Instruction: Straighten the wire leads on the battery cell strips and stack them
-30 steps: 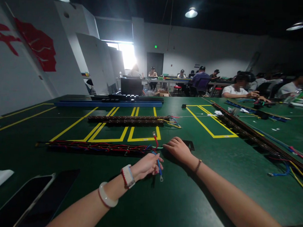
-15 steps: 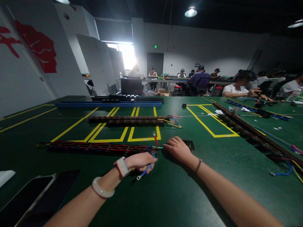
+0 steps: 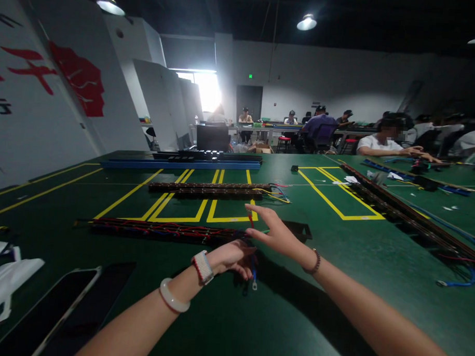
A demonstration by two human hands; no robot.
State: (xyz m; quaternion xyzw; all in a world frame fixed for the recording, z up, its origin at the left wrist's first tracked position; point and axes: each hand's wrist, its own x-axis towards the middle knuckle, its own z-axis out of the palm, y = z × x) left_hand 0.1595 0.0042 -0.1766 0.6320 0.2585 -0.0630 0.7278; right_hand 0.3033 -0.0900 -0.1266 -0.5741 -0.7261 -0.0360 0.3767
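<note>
A long dark bar assembly (image 3: pixel 169 230) wrapped with red and blue wires lies across the green table in front of me. At its right end is my left hand (image 3: pixel 232 255), palm turned partly up, fingers loosely apart. A blue cable (image 3: pixel 253 272) with a metal ring lug hangs at its fingertips, not visibly gripped. My right hand (image 3: pixel 276 231) is just above and to the right, its thumb and forefinger spread around a short red cable (image 3: pixel 250 218) with a lug. Beyond my right hand, a flat black plate (image 3: pixel 298 230) is partly hidden.
A second bar assembly (image 3: pixel 206 190) with loose wire ends lies farther back, before blue rails (image 3: pixel 175 164). Another long assembly (image 3: pixel 407 215) runs along the right. Dark flat panels (image 3: pixel 88 302) and white plastic (image 3: pixel 11 279) sit front left. A co-worker (image 3: pixel 387 141) sits at far right.
My right hand has lifted and opened, moving toward the red cable. My left hand's fingers have loosened from the blue cable, which now hangs more upright. The view has shifted slightly left.
</note>
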